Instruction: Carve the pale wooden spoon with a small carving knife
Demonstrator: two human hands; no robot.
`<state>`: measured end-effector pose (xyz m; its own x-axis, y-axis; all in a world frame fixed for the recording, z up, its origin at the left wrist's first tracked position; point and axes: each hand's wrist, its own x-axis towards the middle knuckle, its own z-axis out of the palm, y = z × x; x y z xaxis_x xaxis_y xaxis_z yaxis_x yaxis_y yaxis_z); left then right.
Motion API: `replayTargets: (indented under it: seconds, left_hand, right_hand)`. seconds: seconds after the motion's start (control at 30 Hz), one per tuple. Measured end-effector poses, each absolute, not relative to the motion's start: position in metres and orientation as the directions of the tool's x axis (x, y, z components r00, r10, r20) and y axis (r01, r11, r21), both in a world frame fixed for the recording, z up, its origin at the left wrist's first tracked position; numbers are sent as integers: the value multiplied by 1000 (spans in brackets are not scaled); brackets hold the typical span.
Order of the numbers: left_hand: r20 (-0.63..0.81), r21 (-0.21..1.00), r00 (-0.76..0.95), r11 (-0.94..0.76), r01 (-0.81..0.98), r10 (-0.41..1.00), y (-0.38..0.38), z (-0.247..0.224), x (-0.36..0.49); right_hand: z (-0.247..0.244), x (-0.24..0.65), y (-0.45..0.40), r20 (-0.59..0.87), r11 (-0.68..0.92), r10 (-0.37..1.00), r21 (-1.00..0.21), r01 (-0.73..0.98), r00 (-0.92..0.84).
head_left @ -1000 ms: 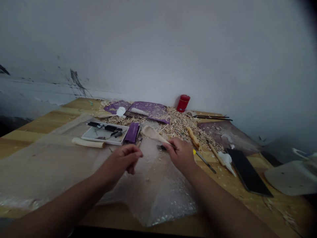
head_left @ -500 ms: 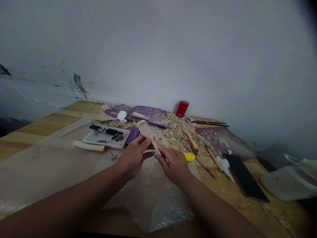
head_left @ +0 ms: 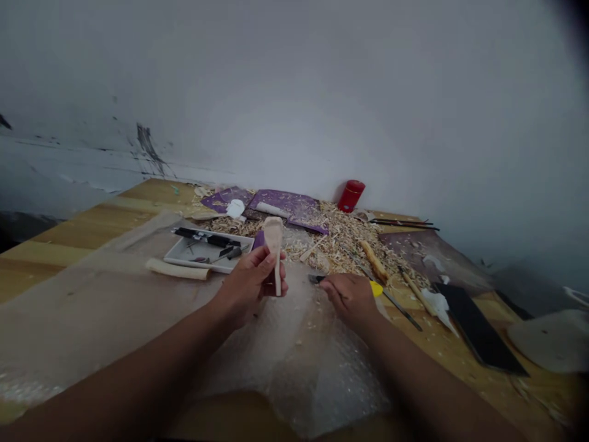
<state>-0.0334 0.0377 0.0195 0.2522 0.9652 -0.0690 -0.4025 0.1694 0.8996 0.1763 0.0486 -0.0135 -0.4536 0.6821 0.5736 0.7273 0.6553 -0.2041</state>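
Observation:
My left hand (head_left: 251, 276) is closed around the handle of a pale wooden spoon (head_left: 273, 236), held upright with its broad end up, above the plastic sheet. To its right, my right hand (head_left: 350, 298) is closed on a small knife (head_left: 315, 279) whose short dark tip points left, low over the sheet. A yellow piece (head_left: 376, 288) shows just past the right hand; whether it belongs to the knife I cannot tell. Behind the left hand stands a white tray (head_left: 173, 256) with black-handled tools (head_left: 211, 238) in it. A pale curved wood piece (head_left: 178, 269) lies before the tray.
Wood shavings (head_left: 343, 236) and purple sheets (head_left: 294, 212) cover the back of the table. A red can (head_left: 351, 196) stands by the wall. On the right lie a metal file (head_left: 402, 311), sticks, a black phone-like slab (head_left: 478, 328) and a pale container (head_left: 547, 341). Bubble wrap (head_left: 322, 380) spreads in front.
My right hand has let go of the spoon, moved right and down, and closed on the knife. My left hand now holds the spoon alone, more upright. The view has shifted slightly.

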Motion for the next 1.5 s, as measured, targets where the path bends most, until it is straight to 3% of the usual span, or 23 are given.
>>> replayTargets:
  seconds: [0.17, 0.3, 0.43, 0.57, 0.7, 0.77, 0.83, 0.9, 0.97, 1.17, 1.37, 1.5]
  left_hand:
    - [-112, 915, 320, 223, -335, 941, 31, 15, -25]
    - [-7, 972, 343, 88, -220, 939, 31, 3, -22]
    - [63, 995, 306, -35, -97, 950, 33, -6, -23]
    - [-47, 997, 271, 60, -41, 961, 34, -3, -26]
    - [-118, 982, 164, 140, -129, 979, 38, 6, -27]
    - [-143, 980, 134, 159, -119, 981, 39, 8, -26]
    - [-175, 982, 132, 182, -47, 976, 39, 8, -24]
    - [-211, 977, 168, 208, 38, 963, 38, 5, -23]
    - [-239, 970, 224, 222, 98, 945, 37, 2, -23]
    - [-274, 961, 382, 230, 156, 883, 26, -2, -21]
    - [-273, 962, 488, 227, 153, 829, 23, -5, -22]
    - [-232, 972, 327, 227, 54, 916, 33, 0, -28]
  right_hand:
    - [-4, 165, 40, 487, 704, 696, -320, 634, -527]
    - [0, 152, 32, 332, 678, 735, -375, 633, -591]
    - [-5, 149, 32, 306, 698, 715, -368, 614, -629]
    - [-3, 163, 37, 232, 627, 776, -379, 681, -586]
    - [6, 179, 43, 183, 590, 801, -402, 701, -569]
    - [7, 183, 46, 169, 541, 820, -541, 644, -547]
    - [5, 183, 48, 131, 399, 865, -763, 508, -484]
    - [1, 180, 49, 82, 208, 913, -936, 284, -400]
    - [-5, 174, 49, 53, 77, 941, -995, 58, -333]
    - [-13, 151, 46, -40, -87, 970, -978, -191, -240]
    - [-10, 153, 48, -135, -192, 960, -955, -227, -244]
    - [-11, 163, 53, -129, -169, 974, -959, -226, -184]
